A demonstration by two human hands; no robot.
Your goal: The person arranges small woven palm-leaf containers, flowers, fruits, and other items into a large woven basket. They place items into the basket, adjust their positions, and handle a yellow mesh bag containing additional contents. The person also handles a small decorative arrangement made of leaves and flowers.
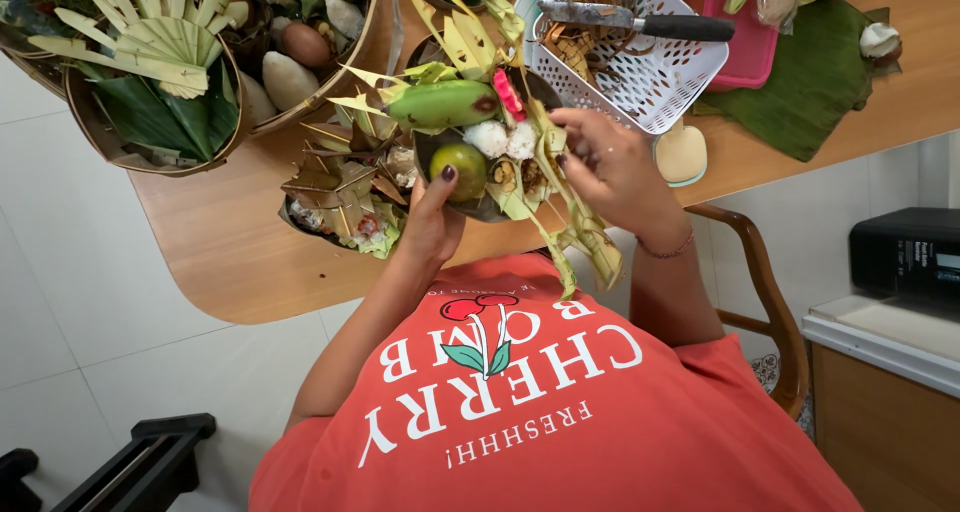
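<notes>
Offering bowl (487,208) at table edge (240,262), just before white basket (640,72). Left hand (432,222) props rim, thumb pressing lime (459,167). Right hand (610,167) fingers pinch palm-leaf strip (585,237). I'd keep bowl level and tuck strip gently, sparing white flowers (505,140).

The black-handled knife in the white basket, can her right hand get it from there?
Probably yes. The knife lies on top of the white basket, uncovered, just beyond the right hand. That hand, though, is busy with palm-leaf strips.
</notes>
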